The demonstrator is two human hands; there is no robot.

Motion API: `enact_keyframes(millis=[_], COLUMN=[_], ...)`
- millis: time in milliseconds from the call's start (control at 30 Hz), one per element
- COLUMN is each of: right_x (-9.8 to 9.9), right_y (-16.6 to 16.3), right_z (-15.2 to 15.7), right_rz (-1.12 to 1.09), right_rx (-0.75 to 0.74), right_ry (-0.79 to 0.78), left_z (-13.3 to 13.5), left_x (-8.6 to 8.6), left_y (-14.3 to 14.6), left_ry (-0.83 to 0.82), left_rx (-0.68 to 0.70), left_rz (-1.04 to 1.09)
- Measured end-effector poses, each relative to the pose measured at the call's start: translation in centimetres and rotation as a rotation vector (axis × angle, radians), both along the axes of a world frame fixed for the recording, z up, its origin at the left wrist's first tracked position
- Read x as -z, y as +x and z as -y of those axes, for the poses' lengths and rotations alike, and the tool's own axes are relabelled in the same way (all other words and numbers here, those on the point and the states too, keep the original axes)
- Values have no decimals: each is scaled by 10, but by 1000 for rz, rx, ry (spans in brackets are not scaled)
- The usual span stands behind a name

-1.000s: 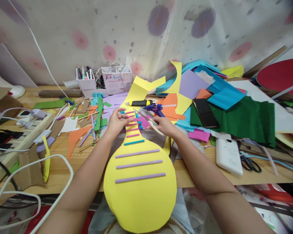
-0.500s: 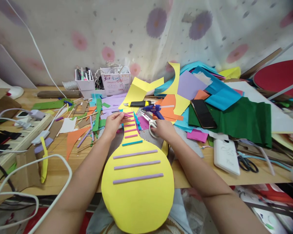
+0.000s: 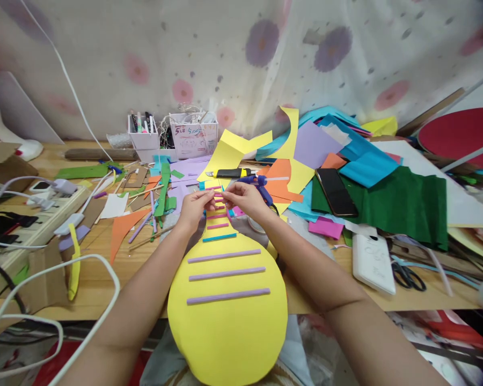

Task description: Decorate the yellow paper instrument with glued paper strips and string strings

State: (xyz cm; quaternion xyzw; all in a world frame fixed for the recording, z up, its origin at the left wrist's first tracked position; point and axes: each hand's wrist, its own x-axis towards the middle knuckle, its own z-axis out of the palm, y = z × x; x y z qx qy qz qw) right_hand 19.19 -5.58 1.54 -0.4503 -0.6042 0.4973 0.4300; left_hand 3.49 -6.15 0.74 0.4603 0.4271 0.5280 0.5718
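A yellow guitar-shaped cutout (image 3: 225,327) leans over the table's front edge, its round body toward me. Three long purple strips (image 3: 227,274) cross the body, a blue strip (image 3: 219,237) marks the neck's base, and several short pink strips (image 3: 218,226) cross the neck. Above the neck, my left hand (image 3: 194,210) pinches one end of a small pink strip (image 3: 218,195). At its other end are the closed fingertips of my right hand (image 3: 247,200). Scissors (image 3: 256,225) lie under my right forearm, mostly hidden. A blue glue gun (image 3: 261,185) and a yellow-black cutter knife (image 3: 229,173) lie beyond.
Coloured foam sheets (image 3: 317,142), a dark green piece (image 3: 402,203) and a phone (image 3: 336,192) cover the right. Scraps (image 3: 129,228) and a power strip (image 3: 22,252) with cables lie left. A white power bank (image 3: 373,262) and black-handled scissors (image 3: 408,276) sit front right.
My right hand has let go of the scissors and moved left to the pink strip held by my left hand. The scissors now lie on the table.
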Motion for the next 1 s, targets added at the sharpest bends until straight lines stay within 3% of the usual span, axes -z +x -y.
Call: enact_keyframes(millis=[100,267,467,733,1000], right_x=[6,12,12,9,13], right_y=[-11,-9,0,1,4], right_z=[-6,-6,-7,-5,-7], right_rz=[-135,-218,-232,-170,-163], right_rx=[68,48,71,17,12], right_ry=[-39,-119,-152,-127,-91], left_z=[0,-3,-9,-3,-10], left_x=[2,4,1,2,2], left_y=[0,-2,-10,-3,-9], left_ry=[-34,-78,35,13,-10], left_rx=[-2,-49,-282,-43,-261], left_rz=[14,72,-6,-138,-171])
